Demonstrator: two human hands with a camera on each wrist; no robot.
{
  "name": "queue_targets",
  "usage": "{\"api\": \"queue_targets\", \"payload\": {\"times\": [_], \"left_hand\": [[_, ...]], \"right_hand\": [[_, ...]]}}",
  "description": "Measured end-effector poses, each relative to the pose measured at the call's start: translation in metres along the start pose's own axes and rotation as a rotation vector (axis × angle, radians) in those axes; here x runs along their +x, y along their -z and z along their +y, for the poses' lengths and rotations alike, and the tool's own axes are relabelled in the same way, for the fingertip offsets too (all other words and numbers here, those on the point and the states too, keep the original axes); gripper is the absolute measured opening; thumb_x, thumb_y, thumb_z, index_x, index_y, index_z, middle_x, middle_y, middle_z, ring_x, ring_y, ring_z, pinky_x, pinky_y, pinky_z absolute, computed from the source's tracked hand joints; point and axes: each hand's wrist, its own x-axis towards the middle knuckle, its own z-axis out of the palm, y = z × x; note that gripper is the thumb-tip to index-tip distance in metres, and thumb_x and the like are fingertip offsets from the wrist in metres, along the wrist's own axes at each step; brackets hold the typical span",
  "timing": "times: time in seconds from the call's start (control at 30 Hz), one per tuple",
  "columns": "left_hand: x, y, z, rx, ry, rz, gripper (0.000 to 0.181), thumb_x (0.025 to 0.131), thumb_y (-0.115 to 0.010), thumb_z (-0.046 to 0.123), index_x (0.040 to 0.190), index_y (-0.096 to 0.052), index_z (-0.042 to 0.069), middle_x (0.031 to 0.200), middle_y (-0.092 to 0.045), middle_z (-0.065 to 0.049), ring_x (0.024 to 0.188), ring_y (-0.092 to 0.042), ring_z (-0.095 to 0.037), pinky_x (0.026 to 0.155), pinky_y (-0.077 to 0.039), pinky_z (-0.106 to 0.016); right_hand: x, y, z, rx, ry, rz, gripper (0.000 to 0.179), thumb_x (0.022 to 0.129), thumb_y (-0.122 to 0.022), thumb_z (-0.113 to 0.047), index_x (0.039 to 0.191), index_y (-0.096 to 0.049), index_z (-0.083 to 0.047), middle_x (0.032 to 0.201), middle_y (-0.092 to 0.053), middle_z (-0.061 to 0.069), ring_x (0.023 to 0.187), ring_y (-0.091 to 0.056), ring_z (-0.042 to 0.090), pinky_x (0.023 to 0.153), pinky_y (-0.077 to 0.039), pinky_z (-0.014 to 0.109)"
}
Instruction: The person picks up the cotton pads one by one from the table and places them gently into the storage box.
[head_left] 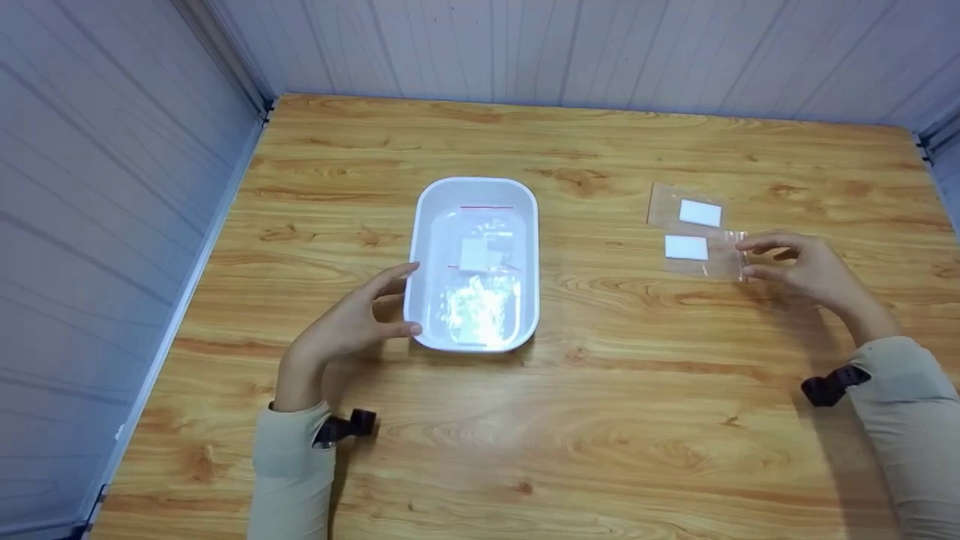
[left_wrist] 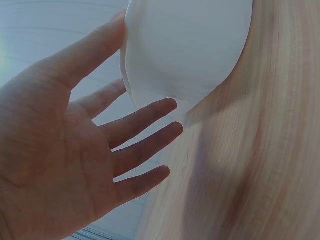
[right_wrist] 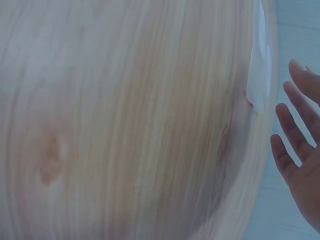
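Rested straight, ungripping fingers of left hand (head_left: 341, 322) on rim of white tub (head_left: 532, 300), centre of frame, probably for steadying. Couldn't count clear bags (head_left: 474, 255) inside for glare. Set loose, released fingers of right hand (head_left: 806, 270) at end of nearer bag (head_left: 716, 256), right of frame, probably as handiest edge; couldn't confirm contact. Saw farther bag (head_left: 667, 206) just above, overlap unclear.

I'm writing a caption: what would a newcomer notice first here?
Probably the white tub, mid-picture in the head view, bright glare inside, the left hand at its left rim. Next come two clear bags to the right on the wood-grain table, each showing a white rectangle, with the right hand at the nearer one's edge.
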Motion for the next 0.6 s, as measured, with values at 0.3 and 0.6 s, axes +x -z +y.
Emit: {"api": "queue_targets", "payload": {"times": [0.3, 0.6], "left_hand": [[0.0001, 0.0001, 0.0014, 0.000, 0.007, -0.005, 0.087, 0.084, -0.081, 0.030, 0.155, -0.032, 0.028, 0.154, -0.037, -0.012, 0.141, -0.034, -0.030, 0.114, -0.026, -0.053], [-0.0008, 0.0008, 0.0018, 0.021, -0.021, -0.003, 0.086, 0.084, -0.081, 0.028, 0.155, -0.032, 0.026, 0.153, -0.039, -0.012, 0.141, -0.035, -0.030, 0.115, -0.025, -0.053]], "right_hand": [[0.0036, 0.0006, 0.0078, -0.014, -0.048, -0.054, 0.036, 0.086, -0.079, -0.017, 0.119, -0.071, -0.005, 0.120, -0.067, 0.001, 0.099, -0.055, 0.000, 0.081, -0.041, 0.011], [0.0092, 0.0012, 0.0091, -0.039, -0.099, -0.146, 0.042, 0.086, -0.080, -0.024, 0.123, -0.070, -0.008, 0.128, -0.064, 0.010, 0.101, -0.054, -0.005, 0.081, -0.041, 0.009]]}}
